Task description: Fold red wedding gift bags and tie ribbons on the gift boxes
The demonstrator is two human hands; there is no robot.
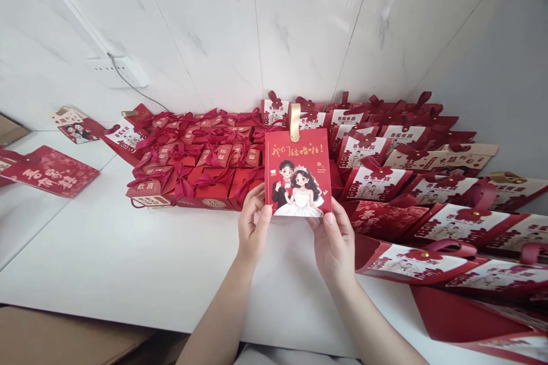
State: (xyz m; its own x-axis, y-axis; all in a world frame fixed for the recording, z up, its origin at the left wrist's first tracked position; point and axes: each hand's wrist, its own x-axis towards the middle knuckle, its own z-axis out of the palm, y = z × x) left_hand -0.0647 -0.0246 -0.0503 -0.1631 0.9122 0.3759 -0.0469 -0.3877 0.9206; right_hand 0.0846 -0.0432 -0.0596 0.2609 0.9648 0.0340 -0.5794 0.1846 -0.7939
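Note:
I hold a red gift box [297, 171] upright in both hands above the white table [128, 251]. It bears a cartoon bride and groom, gold lettering and a gold ribbon tab on top. My left hand [252, 228] grips its lower left corner, thumb on the front. My right hand [334, 242] grips the lower right corner the same way. Behind the box lie several small red boxes with ribbon bows [197, 162].
Rows of red and white boxes with flower clasps [428, 188] fill the right side up to the wall. A flat red box [49, 171] and another printed box [75, 124] lie far left. A wall socket with a cable [117, 71] sits above. A cardboard edge [64, 336] runs below the table.

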